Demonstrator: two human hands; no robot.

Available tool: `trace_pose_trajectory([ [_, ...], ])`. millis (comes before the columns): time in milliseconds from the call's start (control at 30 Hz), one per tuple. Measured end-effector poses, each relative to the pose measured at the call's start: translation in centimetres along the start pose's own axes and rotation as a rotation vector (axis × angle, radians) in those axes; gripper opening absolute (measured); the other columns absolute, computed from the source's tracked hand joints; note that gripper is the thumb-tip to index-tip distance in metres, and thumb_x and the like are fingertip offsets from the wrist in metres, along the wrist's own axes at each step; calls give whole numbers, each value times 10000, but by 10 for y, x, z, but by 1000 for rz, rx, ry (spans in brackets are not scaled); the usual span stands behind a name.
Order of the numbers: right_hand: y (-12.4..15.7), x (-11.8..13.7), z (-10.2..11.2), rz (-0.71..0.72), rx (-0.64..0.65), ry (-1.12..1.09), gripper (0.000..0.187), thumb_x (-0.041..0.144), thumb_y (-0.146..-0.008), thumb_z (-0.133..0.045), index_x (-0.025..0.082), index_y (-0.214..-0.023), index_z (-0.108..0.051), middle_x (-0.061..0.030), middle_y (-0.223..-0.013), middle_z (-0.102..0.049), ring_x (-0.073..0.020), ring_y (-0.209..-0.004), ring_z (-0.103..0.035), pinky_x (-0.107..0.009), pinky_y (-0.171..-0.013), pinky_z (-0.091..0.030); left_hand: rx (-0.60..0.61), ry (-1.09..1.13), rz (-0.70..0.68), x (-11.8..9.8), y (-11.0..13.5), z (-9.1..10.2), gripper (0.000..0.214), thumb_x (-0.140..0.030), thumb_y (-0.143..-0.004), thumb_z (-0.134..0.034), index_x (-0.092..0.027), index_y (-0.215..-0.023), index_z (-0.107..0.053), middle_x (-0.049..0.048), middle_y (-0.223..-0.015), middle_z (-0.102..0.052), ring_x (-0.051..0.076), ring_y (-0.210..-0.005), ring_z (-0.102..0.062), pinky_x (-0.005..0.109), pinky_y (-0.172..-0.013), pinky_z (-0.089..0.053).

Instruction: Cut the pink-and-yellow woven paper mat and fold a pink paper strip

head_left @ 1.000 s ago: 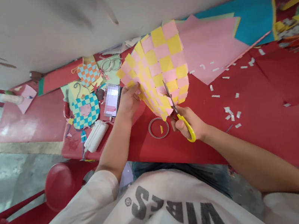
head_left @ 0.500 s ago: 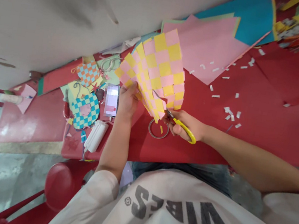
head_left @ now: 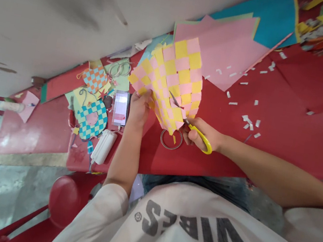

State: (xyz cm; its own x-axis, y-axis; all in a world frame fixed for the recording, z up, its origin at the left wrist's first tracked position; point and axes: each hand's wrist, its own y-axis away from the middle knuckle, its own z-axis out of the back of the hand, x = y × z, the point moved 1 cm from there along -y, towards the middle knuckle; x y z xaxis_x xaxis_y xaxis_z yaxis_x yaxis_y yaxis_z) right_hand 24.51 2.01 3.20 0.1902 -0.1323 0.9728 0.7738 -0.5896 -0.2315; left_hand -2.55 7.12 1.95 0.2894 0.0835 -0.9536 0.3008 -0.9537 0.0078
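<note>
My left hand [head_left: 140, 107] pinches the lower left part of a woven sheet of pink and yellow paper strips [head_left: 184, 75]. The sheet is bent and fans out above the table. In my right hand [head_left: 200, 133] is a pair of scissors with yellow handles [head_left: 205, 142]. One blade lies across the face of the checkered sheet; the other is hidden, apparently behind the paper. Just below the sheet, a thin ring [head_left: 162, 143] lies on the red table [head_left: 203, 164] around a small yellow scrap [head_left: 174, 139].
Left of my left hand are a phone [head_left: 121, 107], a white power bank [head_left: 103, 147] and a teal checkered paper piece [head_left: 92, 120]. Pink sheets [head_left: 222, 45] lie at the back. White paper scraps [head_left: 247, 120] are scattered to the right.
The woven sheet has shifted a little to the right and its bend looks different. My right hand and the scissors have moved slightly to the right with it.
</note>
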Motion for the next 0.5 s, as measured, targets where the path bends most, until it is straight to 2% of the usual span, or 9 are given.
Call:
trace_pose_trajectory([
  [133,4,-2,1,-26,-56,22,711,897,-1022,-388,208,-1006,-563,-6,-676,-606,-169,-525,-581,-316,-498,-484,-11,19,22,1,-2,2,233,-271,-764,-930,-243,-933,-772,18,-974,-835,193,-1012,-813,290,-940,-627],
  [233,5,-2,2,2,-92,17,729,900,-1022,-379,198,-1014,-576,-9,-662,-612,-165,-524,-591,-306,-497,-480,17,7,60,3,-3,2,241,-273,-741,-928,-237,-920,-772,17,-956,-832,185,-961,-805,277,-880,-628],
  [400,2,-3,3,58,-105,-85,765,921,-965,-499,167,-1046,-604,13,-650,-611,-124,-505,-574,-254,-471,-450,90,49,53,5,-3,1,207,-252,-731,-930,-226,-822,-746,-3,-856,-789,168,-978,-804,262,-936,-626],
  [500,3,-6,3,66,-126,-110,742,901,-971,-522,166,-1008,-616,5,-655,-630,-118,-515,-591,-238,-477,-464,89,34,97,5,-2,2,221,-223,-720,-926,-237,-861,-757,-13,-859,-786,157,-961,-802,244,-888,-621],
])
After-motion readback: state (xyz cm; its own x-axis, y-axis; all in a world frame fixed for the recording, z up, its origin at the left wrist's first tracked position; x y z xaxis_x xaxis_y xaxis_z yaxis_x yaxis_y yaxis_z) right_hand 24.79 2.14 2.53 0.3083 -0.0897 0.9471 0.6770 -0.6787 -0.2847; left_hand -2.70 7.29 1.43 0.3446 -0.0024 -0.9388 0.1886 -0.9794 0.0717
